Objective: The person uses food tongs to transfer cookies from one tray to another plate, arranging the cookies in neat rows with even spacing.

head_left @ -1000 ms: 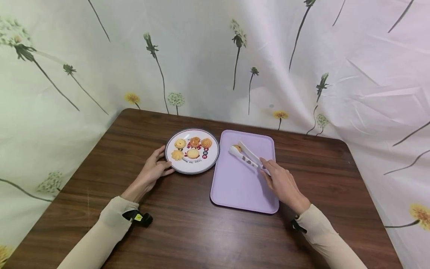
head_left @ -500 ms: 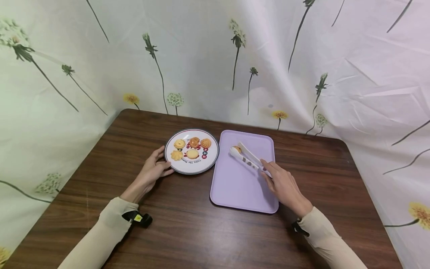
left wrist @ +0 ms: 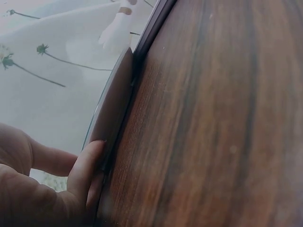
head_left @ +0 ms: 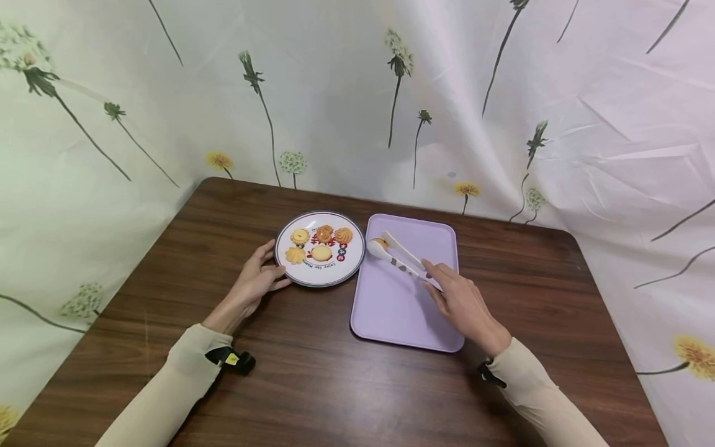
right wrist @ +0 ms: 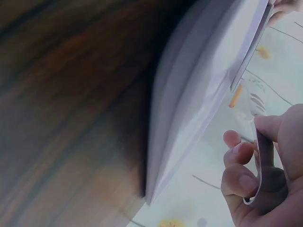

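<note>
My left hand holds the left rim of a round white plate, with thumb and fingers at its edge. Several golden cookies lie on the plate, among them a smooth round one and a flower-shaped one. My right hand grips white spotted tongs over the lilac tray. Between the tong tips is another cookie, partly hidden; in the right wrist view this cookie appears raised off the tray. The left wrist view shows the plate's underside close to the thumb.
Plate and tray sit side by side on a dark wooden table, their edges nearly touching. A pale cloth with a dandelion print hangs behind the table and at both sides.
The tongs and the cookie between their tips have moved left over the tray, towards the plate, along with my right hand. My left hand and the plate have stayed put.
</note>
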Available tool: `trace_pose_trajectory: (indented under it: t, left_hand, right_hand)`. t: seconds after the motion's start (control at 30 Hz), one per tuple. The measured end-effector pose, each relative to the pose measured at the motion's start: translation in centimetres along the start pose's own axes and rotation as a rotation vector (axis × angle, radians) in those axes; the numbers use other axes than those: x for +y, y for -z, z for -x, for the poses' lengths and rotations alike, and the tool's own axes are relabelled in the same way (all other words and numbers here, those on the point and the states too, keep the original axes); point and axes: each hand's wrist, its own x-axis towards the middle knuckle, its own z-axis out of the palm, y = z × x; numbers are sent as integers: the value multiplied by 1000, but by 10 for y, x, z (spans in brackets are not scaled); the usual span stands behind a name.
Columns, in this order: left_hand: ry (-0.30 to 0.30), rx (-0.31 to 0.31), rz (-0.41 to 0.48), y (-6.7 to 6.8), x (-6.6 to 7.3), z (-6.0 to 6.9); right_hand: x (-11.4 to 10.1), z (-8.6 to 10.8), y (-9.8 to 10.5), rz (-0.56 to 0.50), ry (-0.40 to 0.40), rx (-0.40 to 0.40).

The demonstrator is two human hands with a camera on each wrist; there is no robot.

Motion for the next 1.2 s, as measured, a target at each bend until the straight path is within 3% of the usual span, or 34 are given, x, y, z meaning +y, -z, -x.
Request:
trace_pose_trajectory:
  t: [0.47,1.2]
  left_hand:
    - [-4,-4,18,2,-4,1]
    - [-12,-4,37,2,-3,0]
  right_hand:
    - [-27,-27,-13,-35,104,-28]
    - [-40,-44,-16,-1,93,-169]
